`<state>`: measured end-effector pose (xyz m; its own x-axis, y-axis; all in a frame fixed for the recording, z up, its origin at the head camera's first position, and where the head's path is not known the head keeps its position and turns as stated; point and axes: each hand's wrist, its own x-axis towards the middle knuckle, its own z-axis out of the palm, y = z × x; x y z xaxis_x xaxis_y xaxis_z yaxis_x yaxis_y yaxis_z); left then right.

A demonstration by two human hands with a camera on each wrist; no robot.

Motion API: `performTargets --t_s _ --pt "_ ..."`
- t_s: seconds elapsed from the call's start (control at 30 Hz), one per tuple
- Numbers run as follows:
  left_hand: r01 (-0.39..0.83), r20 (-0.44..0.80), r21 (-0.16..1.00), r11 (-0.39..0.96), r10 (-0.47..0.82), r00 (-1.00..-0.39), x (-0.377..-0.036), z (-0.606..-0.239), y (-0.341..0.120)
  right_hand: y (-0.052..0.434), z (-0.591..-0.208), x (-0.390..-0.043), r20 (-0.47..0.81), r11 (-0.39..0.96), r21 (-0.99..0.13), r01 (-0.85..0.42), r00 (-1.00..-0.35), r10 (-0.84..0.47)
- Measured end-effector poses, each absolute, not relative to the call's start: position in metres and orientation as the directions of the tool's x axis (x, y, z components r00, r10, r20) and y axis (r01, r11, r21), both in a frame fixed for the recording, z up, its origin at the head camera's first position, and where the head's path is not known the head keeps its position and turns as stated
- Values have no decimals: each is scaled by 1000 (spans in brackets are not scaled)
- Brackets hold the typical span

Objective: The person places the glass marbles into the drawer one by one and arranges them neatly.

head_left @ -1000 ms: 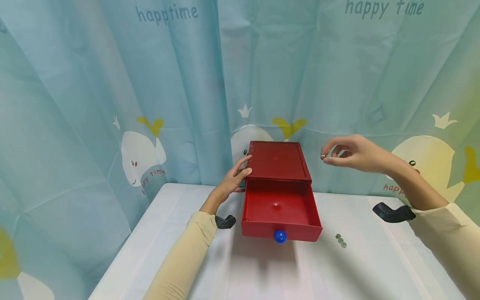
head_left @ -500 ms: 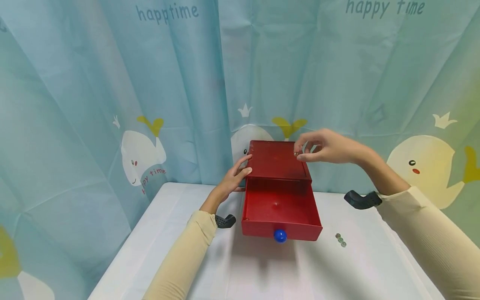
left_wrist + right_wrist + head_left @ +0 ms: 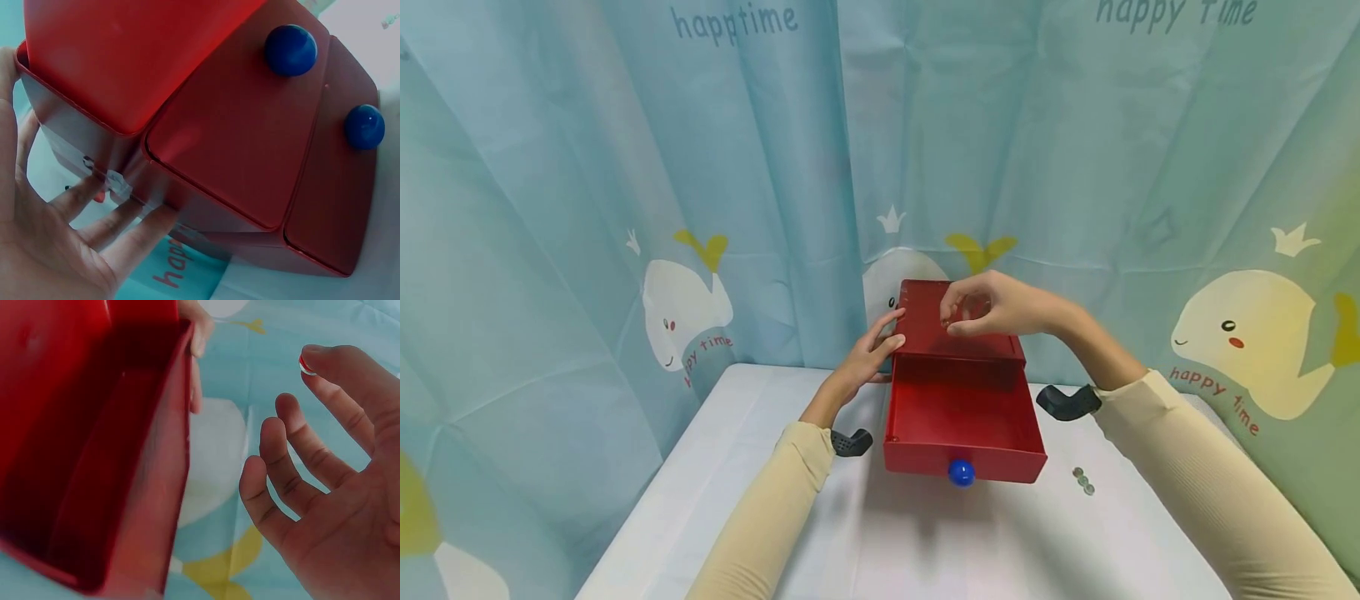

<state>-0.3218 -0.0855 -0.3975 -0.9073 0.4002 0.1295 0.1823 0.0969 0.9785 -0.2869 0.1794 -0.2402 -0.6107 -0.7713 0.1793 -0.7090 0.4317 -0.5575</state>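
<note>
Your right hand [image 3: 992,305] hangs above the top of the red box [image 3: 958,321], fingers curled, with a small bead [image 3: 306,364] pinched at the fingertips; the right wrist view shows the bead pressed against the tip of the forefinger, the other 3 fingers loosely bent and apart from it. The bead is held in the air over the box, just behind the open drawer [image 3: 962,425], not touching either. Your left hand [image 3: 868,354] is flat against the left side of the box, fingers straight and spread, pressing on the wall rather than gripping it; the left wrist view shows the fingers [image 3: 94,206] laid along the box's lower edge. The drawer is pulled out toward the near edge of the table [image 3: 887,542], its inside facing up, and its blue knob [image 3: 961,472] points at you. In the left wrist view 2 blue knobs show on the box's front, 1 on the pulled-out drawer and 1 on a drawer below it that sits pushed in. On the table, right of the drawer and well apart from both hands, lie 3 more beads [image 3: 1082,481] in a short row, close together. The box stands at the back edge of the table, near the whale-print curtain [image 3: 625,208].
</note>
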Motion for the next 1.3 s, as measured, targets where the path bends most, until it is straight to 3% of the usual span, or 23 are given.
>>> performTargets --t_s 0.4,1.3 --pt "172 120 980 101 391 -913 -322 -397 -86 154 -260 -294 176 365 -569 -737 -543 -821" --pt "173 117 978 113 386 -915 -321 -396 -85 146 -270 -293 162 387 -577 -719 -565 -809"
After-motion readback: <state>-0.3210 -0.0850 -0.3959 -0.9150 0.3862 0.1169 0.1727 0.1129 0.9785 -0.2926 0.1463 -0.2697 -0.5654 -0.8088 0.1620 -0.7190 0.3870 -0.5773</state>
